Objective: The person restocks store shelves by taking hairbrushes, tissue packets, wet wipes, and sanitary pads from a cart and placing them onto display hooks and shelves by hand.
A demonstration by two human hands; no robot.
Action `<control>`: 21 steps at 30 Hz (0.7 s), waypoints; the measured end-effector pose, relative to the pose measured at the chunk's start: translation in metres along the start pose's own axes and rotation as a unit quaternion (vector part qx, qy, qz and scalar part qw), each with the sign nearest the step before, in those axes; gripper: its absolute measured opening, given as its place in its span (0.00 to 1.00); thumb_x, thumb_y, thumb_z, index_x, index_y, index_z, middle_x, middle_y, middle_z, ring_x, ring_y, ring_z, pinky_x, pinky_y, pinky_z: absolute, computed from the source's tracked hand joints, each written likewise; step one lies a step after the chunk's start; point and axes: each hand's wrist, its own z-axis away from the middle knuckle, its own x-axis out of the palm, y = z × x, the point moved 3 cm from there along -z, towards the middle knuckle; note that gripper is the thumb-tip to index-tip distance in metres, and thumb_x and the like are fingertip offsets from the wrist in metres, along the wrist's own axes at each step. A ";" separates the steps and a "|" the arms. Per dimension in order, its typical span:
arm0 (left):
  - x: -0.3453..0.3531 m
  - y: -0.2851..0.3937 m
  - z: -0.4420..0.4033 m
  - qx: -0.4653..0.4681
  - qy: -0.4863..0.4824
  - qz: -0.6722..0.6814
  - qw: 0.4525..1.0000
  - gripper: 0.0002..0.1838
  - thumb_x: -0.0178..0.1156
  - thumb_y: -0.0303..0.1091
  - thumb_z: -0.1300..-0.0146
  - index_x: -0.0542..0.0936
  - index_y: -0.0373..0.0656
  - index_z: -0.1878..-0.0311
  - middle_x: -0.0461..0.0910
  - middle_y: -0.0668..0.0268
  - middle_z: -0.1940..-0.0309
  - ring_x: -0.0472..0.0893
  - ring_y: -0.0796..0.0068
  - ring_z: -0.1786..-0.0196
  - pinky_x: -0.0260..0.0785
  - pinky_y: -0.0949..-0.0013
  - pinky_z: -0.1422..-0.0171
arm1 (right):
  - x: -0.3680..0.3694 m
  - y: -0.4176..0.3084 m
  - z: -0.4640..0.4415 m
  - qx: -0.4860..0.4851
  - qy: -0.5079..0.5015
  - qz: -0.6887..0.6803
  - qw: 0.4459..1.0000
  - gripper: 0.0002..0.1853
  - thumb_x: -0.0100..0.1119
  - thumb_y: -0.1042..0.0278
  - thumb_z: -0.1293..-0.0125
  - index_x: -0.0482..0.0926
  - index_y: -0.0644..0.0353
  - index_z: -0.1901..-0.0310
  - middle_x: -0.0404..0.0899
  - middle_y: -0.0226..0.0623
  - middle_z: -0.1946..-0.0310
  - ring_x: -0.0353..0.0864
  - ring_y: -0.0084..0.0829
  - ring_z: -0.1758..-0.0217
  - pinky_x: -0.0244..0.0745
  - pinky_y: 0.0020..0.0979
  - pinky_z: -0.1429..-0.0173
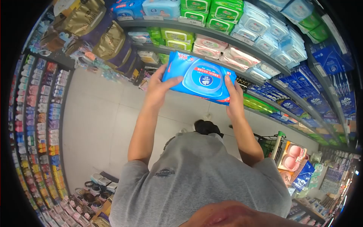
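A blue pack of Vinda wet wipes (196, 85) is held up in front of me, its oval lid and red label facing the camera. My left hand (159, 85) grips the pack's left end, with the thumb lying across the front. At the other end my right hand (234, 94) closes round the edge, thumb on the front face. The fingers of both hands are mostly hidden behind the pack. Just beyond it, pink-and-white wipes packs (240, 58) sit on a shelf.
Shelves of green wipes packs (194, 5), light blue packs (254, 23) and dark blue tissue packs (317, 100) curve along the far and right sides. A shopping cart (278, 142) holding a pink boxed item (293, 157) stands at right. Another stocked rack (41, 113) lines the left, across the tiled floor (94, 125).
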 end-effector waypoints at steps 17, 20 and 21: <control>-0.034 0.126 -0.139 0.025 -0.047 -0.295 0.954 0.46 0.80 0.36 0.55 0.69 0.34 0.33 0.79 0.56 0.46 0.80 0.68 0.45 0.71 0.65 0.37 | 0.096 -0.071 -0.159 -0.162 -0.211 0.026 0.964 0.30 0.71 0.63 0.37 0.67 0.69 0.41 0.79 0.41 0.52 0.80 0.26 0.53 0.78 0.28 0.49; -0.017 0.166 -0.150 0.010 -0.068 -0.392 0.917 0.51 0.82 0.34 0.65 0.70 0.36 0.32 0.75 0.56 0.38 0.76 0.65 0.38 0.67 0.64 0.31 | 0.104 -0.084 -0.174 -0.182 -0.269 0.011 0.946 0.37 0.74 0.68 0.42 0.60 0.69 0.37 0.74 0.46 0.46 0.79 0.31 0.46 0.78 0.31 0.44; -0.013 0.176 -0.153 0.017 -0.102 -0.442 0.891 0.51 0.82 0.34 0.66 0.70 0.37 0.32 0.75 0.56 0.38 0.76 0.66 0.38 0.67 0.64 0.31 | 0.108 -0.089 -0.177 -0.221 -0.287 0.005 0.932 0.40 0.75 0.68 0.43 0.58 0.70 0.36 0.72 0.47 0.43 0.78 0.33 0.44 0.78 0.33 0.42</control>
